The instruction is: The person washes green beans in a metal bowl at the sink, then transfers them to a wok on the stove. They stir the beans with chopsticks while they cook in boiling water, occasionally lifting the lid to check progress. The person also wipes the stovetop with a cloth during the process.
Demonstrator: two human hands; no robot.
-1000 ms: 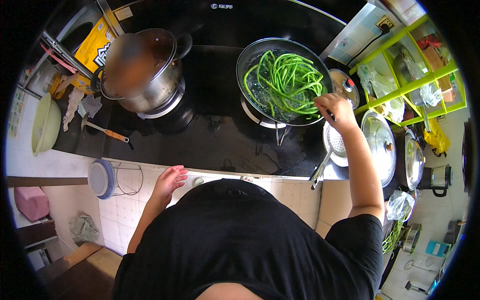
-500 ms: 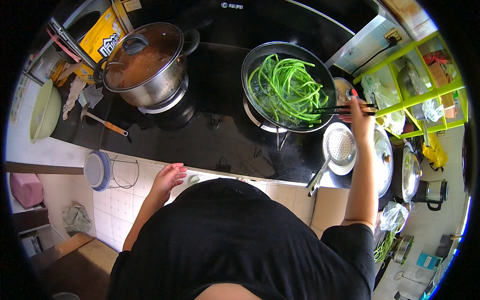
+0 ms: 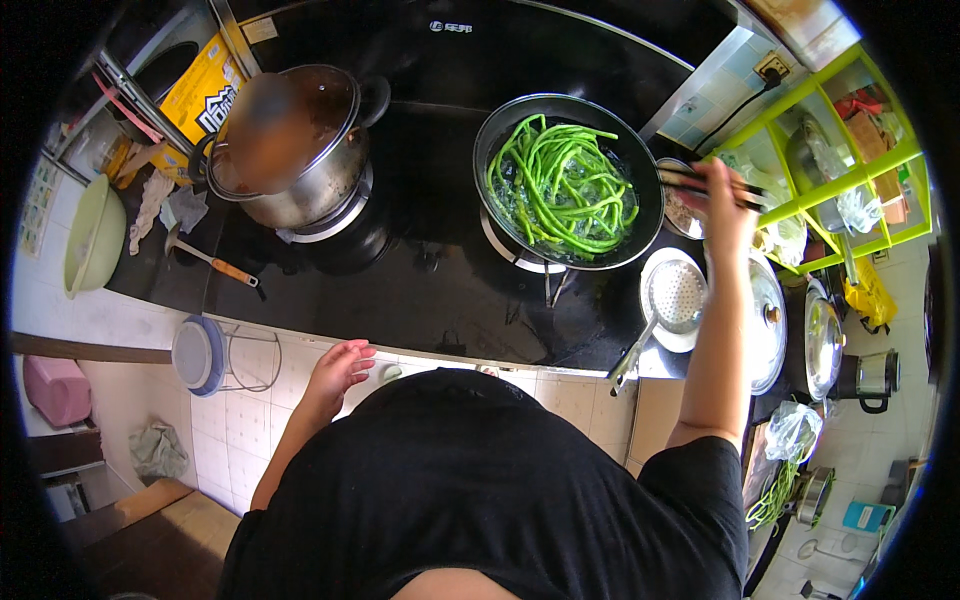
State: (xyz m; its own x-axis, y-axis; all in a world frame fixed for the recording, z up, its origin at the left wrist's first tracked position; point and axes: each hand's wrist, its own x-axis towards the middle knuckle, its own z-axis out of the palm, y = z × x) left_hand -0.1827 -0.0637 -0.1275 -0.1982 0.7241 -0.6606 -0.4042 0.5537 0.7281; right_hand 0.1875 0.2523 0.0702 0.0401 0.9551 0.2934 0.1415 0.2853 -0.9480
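Observation:
My right hand [image 3: 727, 215] grips a pair of dark chopsticks [image 3: 682, 180] beyond the right rim of a black wok [image 3: 647, 190]. The chopstick tips are near that rim, clear of the beans. Long green beans [image 3: 560, 185] lie coiled in bubbling water inside the wok, over the right burner. My left hand [image 3: 338, 380] hangs in the air before the counter's front edge, fingers loosely extended and holding nothing.
A lidded steel pot [image 3: 318, 190] stands on the left burner. Near my right forearm are a perforated skimmer [image 3: 675, 295], a small bowl [image 3: 684, 218] and a glass lid [image 3: 765, 335]. A green rack [image 3: 850, 185] stands right; a wooden-handled utensil [image 3: 232, 271] lies left.
The chopsticks have come out of the beans and moved up and right, to the wok's rim. The bean pile has shifted left in the wok. My left hand stays nearly still.

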